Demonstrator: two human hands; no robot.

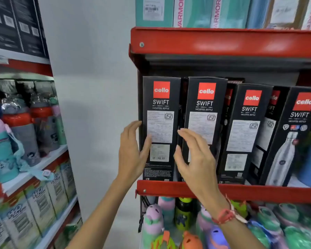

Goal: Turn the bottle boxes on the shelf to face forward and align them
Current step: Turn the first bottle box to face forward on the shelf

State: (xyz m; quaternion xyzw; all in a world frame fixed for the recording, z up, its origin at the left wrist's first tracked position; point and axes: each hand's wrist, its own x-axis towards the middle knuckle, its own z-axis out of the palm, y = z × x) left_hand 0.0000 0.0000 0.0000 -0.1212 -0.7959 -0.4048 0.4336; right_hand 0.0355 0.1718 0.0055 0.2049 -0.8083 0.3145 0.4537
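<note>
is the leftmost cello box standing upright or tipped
Upright. The leftmost box stands straight on the red shelf lip, its label panel facing out, left hand at its edge.

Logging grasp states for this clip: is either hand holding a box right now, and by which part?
The left hand is at the leftmost box, fingers at its left edge, thumb on the front. The right hand is open in front of the second box, gripping nothing.

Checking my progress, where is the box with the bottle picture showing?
Head view, far right of the red shelf: the picture box, just right of the label-facing boxes.
</note>
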